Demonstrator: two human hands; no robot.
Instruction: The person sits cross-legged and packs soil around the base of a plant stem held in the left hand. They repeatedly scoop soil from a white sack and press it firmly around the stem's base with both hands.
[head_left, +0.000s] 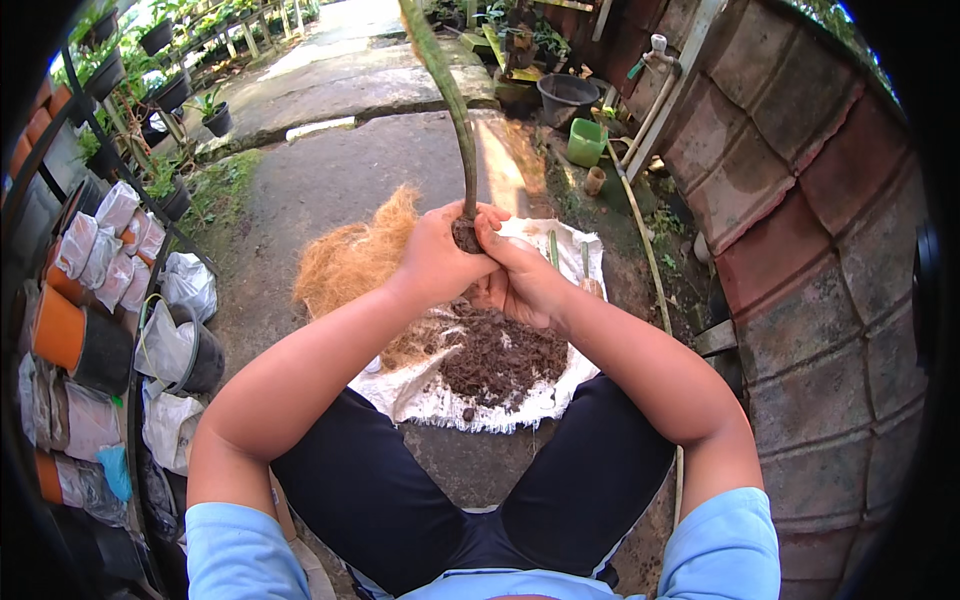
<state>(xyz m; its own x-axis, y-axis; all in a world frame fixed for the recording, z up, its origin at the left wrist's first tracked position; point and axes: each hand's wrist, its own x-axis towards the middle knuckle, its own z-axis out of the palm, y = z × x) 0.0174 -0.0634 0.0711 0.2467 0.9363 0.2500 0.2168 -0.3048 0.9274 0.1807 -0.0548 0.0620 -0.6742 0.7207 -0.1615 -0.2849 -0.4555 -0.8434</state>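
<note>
My left hand (442, 259) and my right hand (521, 281) are cupped together around a ball of dark soil (466, 234) at the base of a long green plant stem (459, 112). The stem rises upright from between my hands, and its top runs out of view. Below them, a heap of dark crumbly soil (502, 360) lies on a white woven sack (469, 416) with frayed edges. Tan coconut-like fibre (352, 259) is piled at the left of the sack. A trowel-like tool with a worn handle (591, 285) lies on its right side, partly hidden by my right forearm.
Plastic-wrapped bundles (97, 251) and an orange and black pot (82, 341) fill a rack at the left. A tiled wall (810, 315) stands at the right, with a tap (658, 45), a hose (645, 232), a green container (586, 142) and a black basin (568, 97) near it.
</note>
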